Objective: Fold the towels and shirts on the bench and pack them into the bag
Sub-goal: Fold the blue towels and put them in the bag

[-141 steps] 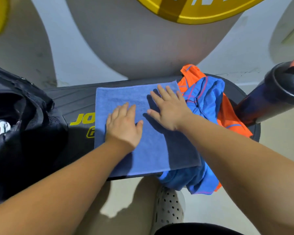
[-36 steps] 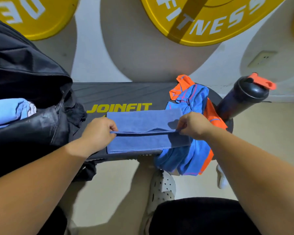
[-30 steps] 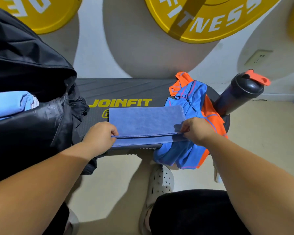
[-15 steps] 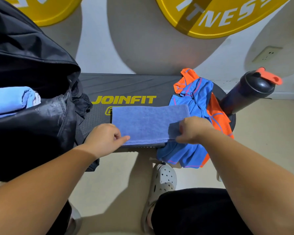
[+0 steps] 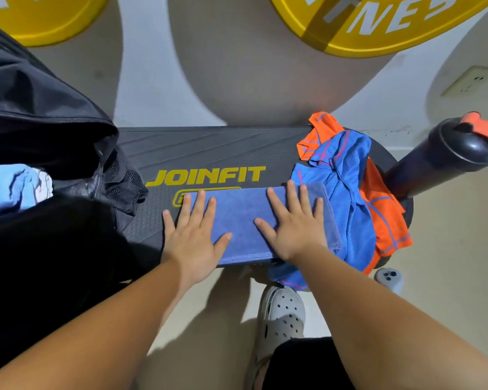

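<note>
A folded blue towel (image 5: 241, 218) lies on the near side of the black bench (image 5: 209, 149). My left hand (image 5: 193, 235) rests flat on the towel's left end, fingers spread. My right hand (image 5: 295, 225) presses flat on its right end, fingers spread too. To the right, a crumpled blue shirt (image 5: 347, 192) lies over an orange shirt (image 5: 383, 218) and hangs over the bench's near edge. The open black bag (image 5: 51, 209) sits at the left, with a light blue cloth (image 5: 9, 187) inside.
A dark shaker bottle (image 5: 445, 156) with an orange lid stands beyond the bench's right end. Yellow weight plates (image 5: 378, 21) lean on the wall behind. My foot in a grey clog (image 5: 281, 313) is on the floor below the bench.
Both hands folded the towel's far half toward me, let go of its edges, and now lie flat and open on top of the narrower folded towel.
</note>
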